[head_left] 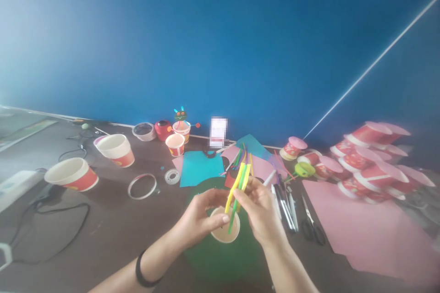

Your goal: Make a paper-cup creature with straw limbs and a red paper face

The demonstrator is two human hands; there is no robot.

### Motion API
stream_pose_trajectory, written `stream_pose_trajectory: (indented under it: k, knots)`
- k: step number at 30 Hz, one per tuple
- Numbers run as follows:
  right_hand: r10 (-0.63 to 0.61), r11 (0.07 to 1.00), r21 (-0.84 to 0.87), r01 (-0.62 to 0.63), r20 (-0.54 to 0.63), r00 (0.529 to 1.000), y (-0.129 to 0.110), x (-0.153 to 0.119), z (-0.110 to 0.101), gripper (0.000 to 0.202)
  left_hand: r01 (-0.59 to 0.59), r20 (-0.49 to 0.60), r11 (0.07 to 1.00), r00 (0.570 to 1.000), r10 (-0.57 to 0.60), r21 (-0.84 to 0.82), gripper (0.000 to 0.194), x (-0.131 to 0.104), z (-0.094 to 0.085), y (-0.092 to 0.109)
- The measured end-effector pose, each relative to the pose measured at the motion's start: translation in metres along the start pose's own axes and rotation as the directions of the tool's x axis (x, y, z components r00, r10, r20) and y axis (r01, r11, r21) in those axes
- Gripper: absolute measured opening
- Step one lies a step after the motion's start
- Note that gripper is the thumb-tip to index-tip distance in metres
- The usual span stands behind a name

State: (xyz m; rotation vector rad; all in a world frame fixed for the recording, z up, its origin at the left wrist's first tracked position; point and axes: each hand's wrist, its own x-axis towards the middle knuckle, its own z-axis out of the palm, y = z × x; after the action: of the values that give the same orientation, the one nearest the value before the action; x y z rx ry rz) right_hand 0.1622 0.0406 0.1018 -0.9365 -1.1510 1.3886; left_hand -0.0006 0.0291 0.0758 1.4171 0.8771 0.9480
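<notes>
Yellow and green strips (pixel 241 183), several in a bent bundle, are pinched between the thumb and fingers of my right hand (pixel 259 206). They hang over a paper cup (pixel 224 233) whose open top faces me. My left hand (pixel 205 213) curls round the cup's left side, its thumb at the rim near the strips' lower ends. The far side of the cup is hidden behind my fingers and the strips. Under the cup lies a round dark green sheet (pixel 223 263).
Left are two larger cups (pixel 87 179), a tape ring (pixel 142 187) and a black cable (pixel 68 210). Right are pens (pixel 287 206), black-handled scissors (pixel 311 226), pink sheets (pixel 371 229) and a pile of red cups (pixel 374 160). Blue paper (pixel 197 168) lies beyond my hands.
</notes>
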Motion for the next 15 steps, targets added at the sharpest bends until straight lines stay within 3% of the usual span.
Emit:
stream_pose_trajectory:
  k: [3, 7, 12, 15]
  knots:
    - [0.024, 0.999, 0.038, -0.024, 0.011, 1.000, 0.005, -0.001, 0.005, 0.012, 0.102, -0.023, 0.995, 0.994, -0.103, -0.020, 0.026, 0.004, 0.003, 0.005]
    - [0.061, 0.991, 0.117, -0.064, 0.032, 0.998, 0.011, -0.003, 0.006, 0.013, 0.199, -0.030, 0.975, 0.979, -0.203, -0.096, 0.023, 0.004, 0.004, -0.004]
    - [0.085, 0.985, 0.143, -0.094, 0.066, 0.994, 0.009, -0.004, 0.007, 0.013, 0.187, 0.045, 0.981, 0.982, -0.185, -0.057, 0.016, 0.005, 0.005, -0.003]
    - [0.090, 0.989, 0.116, -0.096, 0.061, 0.994, 0.006, -0.003, 0.006, 0.014, 0.209, 0.101, 0.978, 0.973, -0.207, -0.009, 0.021, 0.006, 0.005, 0.002]
